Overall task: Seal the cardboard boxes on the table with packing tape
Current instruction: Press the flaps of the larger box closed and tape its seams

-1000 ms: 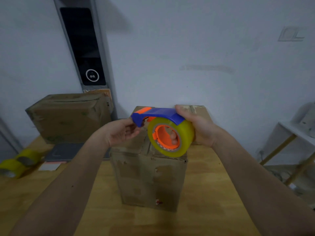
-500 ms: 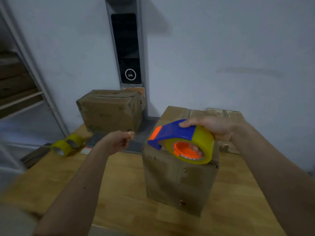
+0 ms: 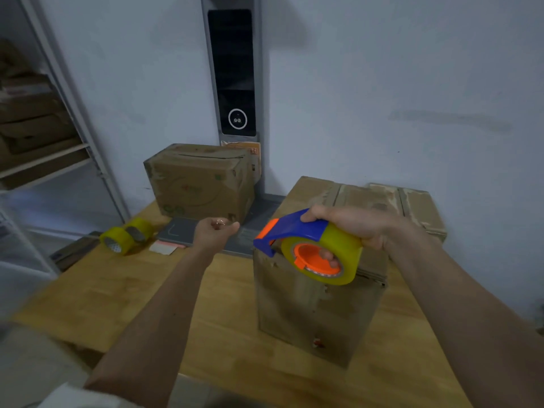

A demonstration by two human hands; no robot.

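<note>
My right hand (image 3: 353, 225) grips a blue and orange tape dispenser (image 3: 294, 231) loaded with a yellowish tape roll (image 3: 347, 254), held over the top front edge of the near cardboard box (image 3: 309, 313). Its fingers reach through the orange core. My left hand (image 3: 216, 231) hovers to the left of the dispenser, apart from it, fingers curled and pinching a small shiny scrap of clear tape (image 3: 220, 222). A second cardboard box (image 3: 200, 184) stands at the back left by the wall. A third box (image 3: 418, 201) lies behind the near one.
Two spare yellow tape rolls (image 3: 123, 237) lie at the left edge of the wooden table (image 3: 117, 290), beside a grey mat (image 3: 182, 231). A grey post with a dark panel (image 3: 232, 72) rises behind the boxes. Shelving with boxes (image 3: 44, 160) stands at left.
My left hand has let go of the dispenser's front and moved left, away from it. The dispenser has dropped a little toward the near box top. The view has swung left.
</note>
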